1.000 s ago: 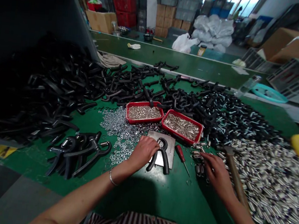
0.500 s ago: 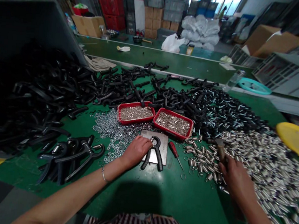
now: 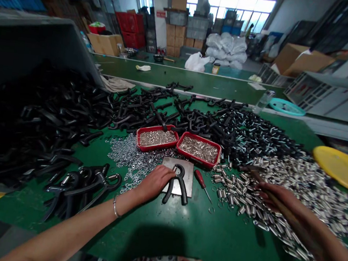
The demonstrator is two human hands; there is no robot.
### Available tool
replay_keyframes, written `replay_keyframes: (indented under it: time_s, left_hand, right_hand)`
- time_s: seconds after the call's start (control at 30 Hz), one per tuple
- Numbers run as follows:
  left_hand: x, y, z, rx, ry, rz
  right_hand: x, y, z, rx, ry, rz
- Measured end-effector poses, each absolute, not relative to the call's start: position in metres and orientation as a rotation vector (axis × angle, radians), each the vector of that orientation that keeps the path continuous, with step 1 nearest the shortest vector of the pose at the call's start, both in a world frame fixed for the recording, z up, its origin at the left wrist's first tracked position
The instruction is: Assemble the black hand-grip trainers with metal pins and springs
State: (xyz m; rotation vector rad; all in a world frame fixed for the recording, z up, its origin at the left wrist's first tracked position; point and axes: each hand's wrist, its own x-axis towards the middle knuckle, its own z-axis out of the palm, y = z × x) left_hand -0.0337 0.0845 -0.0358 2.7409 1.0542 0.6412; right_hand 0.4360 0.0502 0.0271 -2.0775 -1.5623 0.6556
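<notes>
My left hand [image 3: 156, 182] has its fingers closed on the top of a black hand grip exerciser [image 3: 182, 187] with two spread legs and a small spring. The exerciser lies on a square metal plate [image 3: 167, 161]. My right hand [image 3: 278, 196] holds a hammer [image 3: 280, 204] by its wooden handle, above loose metal springs [image 3: 298, 179]; the hammer's dark head points away from me. Between my hands lies a red-handled screwdriver [image 3: 200, 178]. Several exercisers with springs [image 3: 92, 182] are heaped left of my left arm.
Two red trays [image 3: 141, 147] [image 3: 210, 164] of small metal pins stand behind the plate. Loose nuts [image 3: 128, 155] lie left, black handles [image 3: 56, 107] fill a tipped grey bin [image 3: 74, 43], and black-headed bolts [image 3: 254, 130] are piled right. A yellow lid [image 3: 339, 167] sits far right.
My right hand has turned, so the hammer's handle now slants back along my forearm. My left hand stays on the exerciser. The view has tilted slightly upward.
</notes>
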Motion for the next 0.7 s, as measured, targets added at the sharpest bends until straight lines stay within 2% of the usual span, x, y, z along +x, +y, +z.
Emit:
replay_keyframes:
  time_s: [0.1,0.2,0.27,0.4,0.6,0.7]
  left_hand:
    - [-0.032,0.083,-0.027,2.534,1.163,0.733]
    - [-0.038,0.111,-0.010,2.468,1.285,0.823]
    - [-0.051,0.145,0.001,2.485,1.485,0.780]
    - [-0.086,0.214,0.011,2.462,2.055,0.388]
    - [-0.099,0.233,0.003,2.486,2.098,0.277]
    - [-0.094,0.225,0.000,2.480,2.133,0.296]
  right_hand:
    - [0.416,0.045,0.043,-1.995,-1.292,1.056]
    - [0.375,0.025,0.052,-1.731,-1.203,1.257]
    - [0.343,0.009,0.054,-1.750,-1.293,1.369]
    - [0.290,-0.012,0.060,-1.818,-1.766,1.195]
    - [0.243,0.006,0.063,-1.726,-2.078,0.946]
    - [0.230,0.022,0.057,-1.762,-2.246,1.026]
